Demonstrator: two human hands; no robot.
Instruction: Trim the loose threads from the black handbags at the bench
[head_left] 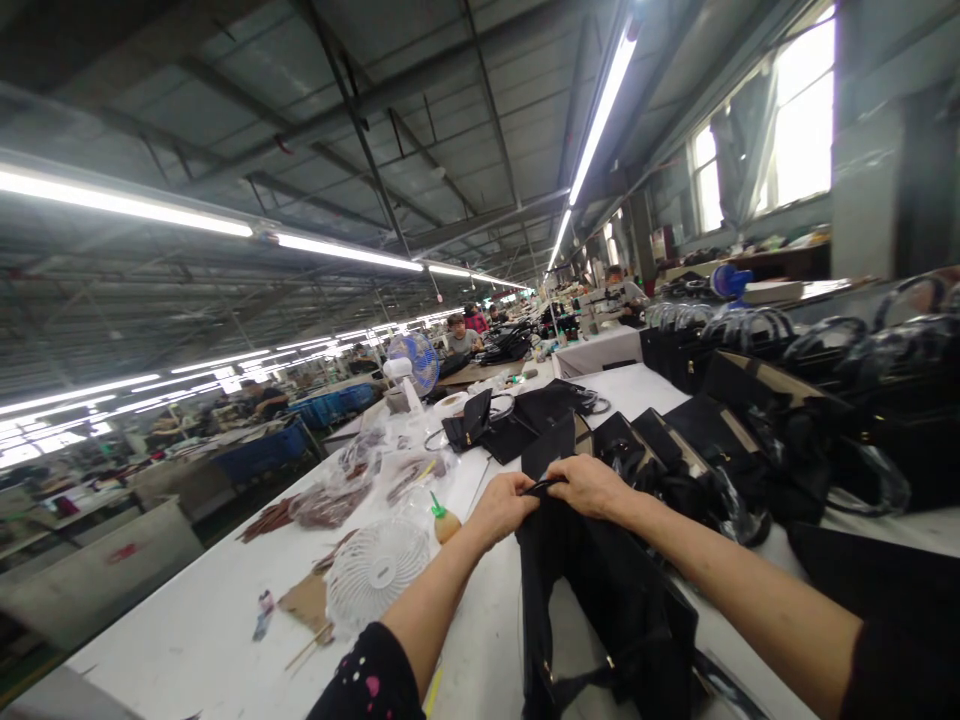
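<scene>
A black handbag (600,580) lies in front of me on the white table, its dark panels hanging partly folded. My left hand (504,508) pinches the bag's upper edge from the left. Close beside it, my right hand (589,487) grips the same edge from the right, fingers closed. Only a short dark strip shows between the two hands; what exactly the fingertips press is hidden. Just left of my left wrist stands a glue bottle (445,524) with a green nozzle.
More black bags (720,430) crowd the right side, some with plastic-wrapped handles. On the left are a white fan (379,570), brown cardboard (307,602) and brown strips in clear plastic (330,495). A blue fan (415,362) stands farther back, with people beyond.
</scene>
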